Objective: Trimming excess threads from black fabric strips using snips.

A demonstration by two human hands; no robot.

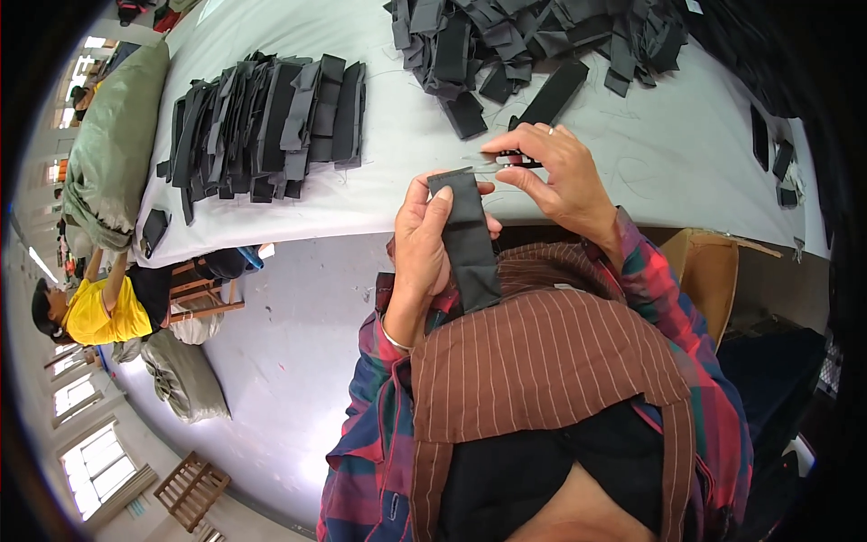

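Between the thumb and fingers of my left hand (424,226) is a dark grey fabric strip (470,239), its upper end raised and its lower end hanging over my apron. My right hand (564,176) is closed on a small pair of thread snips (513,160), whose pale blades point left, close to the strip's upper edge. Whether the blades touch the fabric I cannot tell. Beyond my right hand, a single black strip (553,93) lies on the white-covered table (379,199). Part of my left fingers is hidden behind the strip.
Stacked dark strips (262,126) lie in a row at the left, and a loose heap of strips (533,41) at the back. Small dark items (760,135) lie near the right edge. A person in yellow (108,307) stands left, beside large sacks (117,144). A cardboard box (709,271) is under the table.
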